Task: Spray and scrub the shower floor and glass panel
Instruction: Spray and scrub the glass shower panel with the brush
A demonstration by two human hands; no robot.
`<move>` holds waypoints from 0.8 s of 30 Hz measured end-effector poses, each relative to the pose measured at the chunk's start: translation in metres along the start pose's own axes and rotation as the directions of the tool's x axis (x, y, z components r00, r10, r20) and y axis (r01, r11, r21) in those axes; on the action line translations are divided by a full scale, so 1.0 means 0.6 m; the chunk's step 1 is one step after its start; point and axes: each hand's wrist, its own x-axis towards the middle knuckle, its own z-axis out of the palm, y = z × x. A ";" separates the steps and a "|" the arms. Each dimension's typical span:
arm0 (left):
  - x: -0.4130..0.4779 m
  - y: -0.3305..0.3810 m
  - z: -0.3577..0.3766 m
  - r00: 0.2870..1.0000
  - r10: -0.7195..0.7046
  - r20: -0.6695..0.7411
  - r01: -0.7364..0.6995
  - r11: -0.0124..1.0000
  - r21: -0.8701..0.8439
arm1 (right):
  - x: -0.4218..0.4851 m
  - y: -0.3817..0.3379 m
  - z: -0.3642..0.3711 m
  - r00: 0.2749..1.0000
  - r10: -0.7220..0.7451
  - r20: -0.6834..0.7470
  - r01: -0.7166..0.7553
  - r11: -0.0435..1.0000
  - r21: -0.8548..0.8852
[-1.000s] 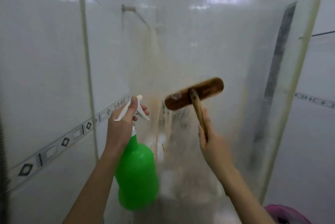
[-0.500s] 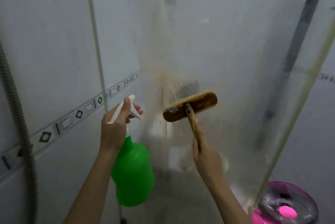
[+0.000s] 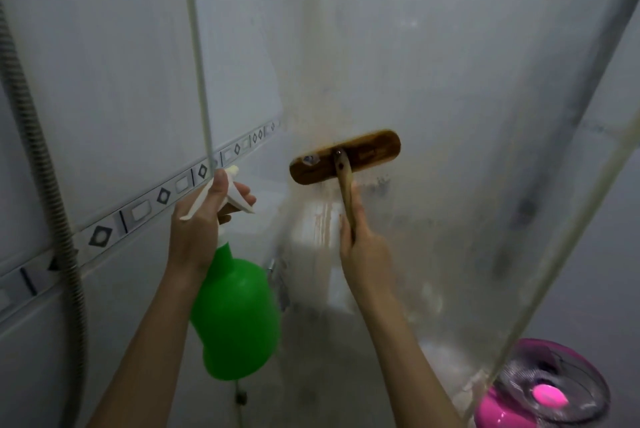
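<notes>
While hanging low and closest, looks fat, round and bright green, with a white top and white trigger: spray bottle. Held upright in left hand, fingers curled round the white trigger part, thumb up along the side, arm reaching up from below. Just beside and a bit farther: right hand, fingers wrapped tight round the pale wooden stick of a brush, wrist bent up. Brush head brown, long and flat on the back, a little tilted, set against the glass panel about halfway up. Cloudy and smeary all over, with brownish streaks running above and below the brush. Low on the right, past the glass edge: pink round thing with a wire front. On the left: grey ribbed hose hanging in front of white wall tiles with a band of little diamonds.
</notes>
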 end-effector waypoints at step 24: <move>0.030 -0.045 0.034 0.982 -0.096 0.165 0.082 0.993 0.085 | -0.042 0.099 -0.008 0.985 -0.147 0.091 0.164 0.957 -0.238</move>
